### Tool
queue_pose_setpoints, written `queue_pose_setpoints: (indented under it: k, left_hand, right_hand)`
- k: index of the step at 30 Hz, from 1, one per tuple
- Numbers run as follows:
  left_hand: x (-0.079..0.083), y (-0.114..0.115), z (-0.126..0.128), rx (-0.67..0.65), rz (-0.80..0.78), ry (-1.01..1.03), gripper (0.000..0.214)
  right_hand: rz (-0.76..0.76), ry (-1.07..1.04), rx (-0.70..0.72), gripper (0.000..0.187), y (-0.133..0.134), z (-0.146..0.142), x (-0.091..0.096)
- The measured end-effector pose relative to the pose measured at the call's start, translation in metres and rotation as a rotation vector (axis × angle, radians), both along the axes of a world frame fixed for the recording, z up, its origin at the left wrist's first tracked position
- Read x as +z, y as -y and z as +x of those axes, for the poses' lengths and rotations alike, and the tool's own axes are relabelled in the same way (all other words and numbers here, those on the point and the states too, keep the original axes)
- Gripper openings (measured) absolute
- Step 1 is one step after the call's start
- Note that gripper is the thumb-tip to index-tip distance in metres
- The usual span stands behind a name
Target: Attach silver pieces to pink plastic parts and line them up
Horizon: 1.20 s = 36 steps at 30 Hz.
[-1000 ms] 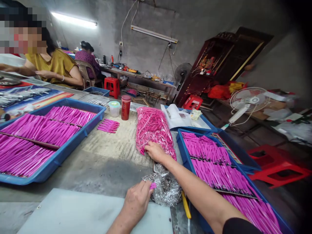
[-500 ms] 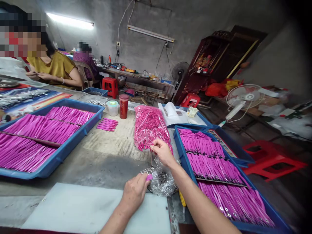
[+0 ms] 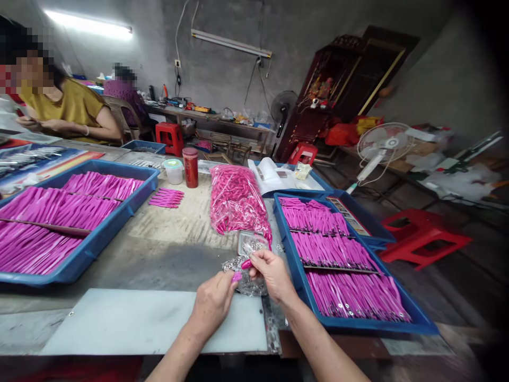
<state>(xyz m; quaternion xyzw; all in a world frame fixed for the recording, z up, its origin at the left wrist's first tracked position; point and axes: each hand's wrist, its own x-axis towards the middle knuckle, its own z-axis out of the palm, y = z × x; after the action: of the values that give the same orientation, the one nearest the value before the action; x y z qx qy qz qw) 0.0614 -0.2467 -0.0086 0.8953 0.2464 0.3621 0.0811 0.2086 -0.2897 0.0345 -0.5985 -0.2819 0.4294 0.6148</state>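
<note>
Close together over the near middle of the table, my two hands each pinch a small piece. My left hand [image 3: 212,302] is closed on a bright pink strap piece [image 3: 237,276], mostly hidden by the fingers. Between the thumb and fingers of my right hand [image 3: 274,276] is a darker pink plastic piece [image 3: 247,263], its tip toward the left hand. Beneath them lies a clear plastic bag [image 3: 254,288] with small metal fittings. Just beyond sits a clear bag of dark pink pieces [image 3: 238,196], with a small square box [image 3: 242,239] at its near edge.
Blue trays of pink straps flank me: a left tray [image 3: 107,246] and a right tray [image 3: 382,324]. A white board [image 3: 159,323] lies in front. Farther off are several pink pieces [image 3: 166,198], a tub [image 3: 174,172] and a red cup [image 3: 190,172]. A co-worker [image 3: 71,111] sits far left.
My right hand has come back from the bag of dark pink pieces, now holding one near my left hand. The left hand still pinches the pink strap piece. The view has shifted slightly.
</note>
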Motion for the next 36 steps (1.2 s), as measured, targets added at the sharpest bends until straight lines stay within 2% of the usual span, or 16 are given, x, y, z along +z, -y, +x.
queue_pose_setpoints:
  k: [6, 15, 27, 36]
  left_hand:
    - [0.008, 0.009, -0.001, 0.003, 0.046, -0.055, 0.019]
    - [0.015, 0.016, 0.000, 0.041, 0.116, -0.124, 0.023]
    - [0.015, 0.020, 0.001, 0.056, 0.160, -0.146, 0.024]
    - [0.014, 0.021, -0.001, 0.054, 0.132, -0.193, 0.023]
  right_hand:
    - [-0.021, -0.003, -0.056, 0.033, 0.014, -0.004, -0.002]
    - [-0.044, -0.026, -0.061, 0.035, 0.024, -0.004, -0.008]
    - [-0.034, -0.004, -0.039, 0.031, 0.031, -0.004, -0.015]
    - [-0.057, -0.023, -0.048, 0.030, 0.035, -0.005, -0.017]
